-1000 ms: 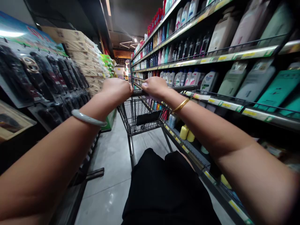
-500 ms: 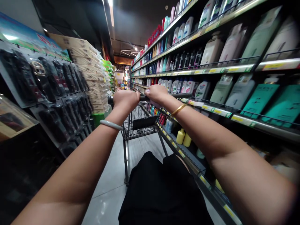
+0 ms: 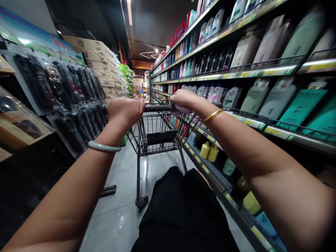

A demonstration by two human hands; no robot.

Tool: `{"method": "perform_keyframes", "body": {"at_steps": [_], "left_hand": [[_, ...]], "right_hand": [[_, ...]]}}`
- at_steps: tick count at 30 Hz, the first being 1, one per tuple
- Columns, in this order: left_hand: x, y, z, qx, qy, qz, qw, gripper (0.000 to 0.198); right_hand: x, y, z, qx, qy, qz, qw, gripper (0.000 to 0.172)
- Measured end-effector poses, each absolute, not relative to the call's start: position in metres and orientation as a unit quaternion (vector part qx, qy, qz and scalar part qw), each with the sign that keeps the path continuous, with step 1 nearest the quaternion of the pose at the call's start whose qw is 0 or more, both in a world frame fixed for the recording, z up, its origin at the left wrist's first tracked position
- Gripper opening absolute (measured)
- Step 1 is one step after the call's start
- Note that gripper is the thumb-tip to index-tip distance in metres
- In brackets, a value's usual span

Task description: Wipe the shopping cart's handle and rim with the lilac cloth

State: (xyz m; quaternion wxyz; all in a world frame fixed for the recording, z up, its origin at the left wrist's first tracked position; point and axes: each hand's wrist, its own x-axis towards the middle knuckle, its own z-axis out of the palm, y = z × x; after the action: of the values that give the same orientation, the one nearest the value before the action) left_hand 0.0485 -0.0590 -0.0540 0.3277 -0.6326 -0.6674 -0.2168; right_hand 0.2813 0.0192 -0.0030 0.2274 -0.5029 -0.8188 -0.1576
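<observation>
A dark shopping cart (image 3: 160,141) with a wire basket stands in front of me. My left hand (image 3: 125,110) is wrapped round the left part of its handlebar (image 3: 157,108), a pale bangle on that wrist. Further right on the same bar, my right hand (image 3: 189,99) is closed too, with a gold bangle behind it. A light purple cloth (image 3: 181,110) shows beneath the right hand, pressed against the bar. My fingertips are mostly hidden on the far side. No goods show in the part of the basket I can see.
Shelves (image 3: 244,74) of shampoo and pump bottles line the right, close to the cart. Yellow bottles (image 3: 210,151) stand on a low shelf. At left hang packaged belts (image 3: 57,82), with stacked boxes (image 3: 98,66) beyond. Grey floor (image 3: 115,217) runs along the aisle.
My left hand has slid left along the handlebar, so the hands are wider apart. The cart has turned somewhat, and more of the purple cloth shows under my right hand.
</observation>
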Motion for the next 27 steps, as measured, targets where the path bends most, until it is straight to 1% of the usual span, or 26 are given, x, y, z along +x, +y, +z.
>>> {"method": "perform_keyframes", "body": {"at_steps": [5, 8, 11, 13, 16, 18, 20, 23, 27], "left_hand": [[0.034, -0.073, -0.053, -0.626, -0.677, -0.198, 0.333, 0.090], [0.026, -0.085, -0.049, -0.633, -0.679, -0.182, 0.325, 0.089], [0.021, -0.097, -0.042, -0.640, -0.681, -0.171, 0.313, 0.083], [0.025, -0.101, -0.036, -0.650, -0.676, -0.169, 0.305, 0.076], [0.052, -0.099, -0.028, -0.679, -0.646, -0.179, 0.301, 0.064], [0.081, -0.094, -0.025, -0.702, -0.614, -0.194, 0.304, 0.060], [0.109, -0.088, -0.024, -0.719, -0.592, -0.205, 0.302, 0.058], [0.133, -0.083, -0.031, -0.731, -0.578, -0.207, 0.299, 0.062], [0.132, -0.086, -0.045, -0.728, -0.578, -0.213, 0.300, 0.079]], "right_hand": [[0.287, -0.016, -0.016, -0.403, -0.862, -0.156, 0.266, 0.037], [0.311, -0.018, -0.007, -0.473, -0.844, -0.112, 0.226, 0.035], [0.323, -0.024, -0.002, -0.531, -0.818, -0.125, 0.181, 0.033], [0.317, -0.035, -0.007, -0.521, -0.816, -0.155, 0.195, 0.036], [0.299, -0.054, -0.021, -0.462, -0.826, -0.211, 0.244, 0.042], [0.290, -0.062, -0.029, -0.420, -0.836, -0.233, 0.264, 0.041], [0.289, -0.065, -0.032, -0.402, -0.845, -0.221, 0.273, 0.038], [0.300, -0.064, -0.026, -0.414, -0.851, -0.176, 0.271, 0.033], [0.322, -0.056, -0.009, -0.483, -0.830, -0.121, 0.252, 0.032]]}}
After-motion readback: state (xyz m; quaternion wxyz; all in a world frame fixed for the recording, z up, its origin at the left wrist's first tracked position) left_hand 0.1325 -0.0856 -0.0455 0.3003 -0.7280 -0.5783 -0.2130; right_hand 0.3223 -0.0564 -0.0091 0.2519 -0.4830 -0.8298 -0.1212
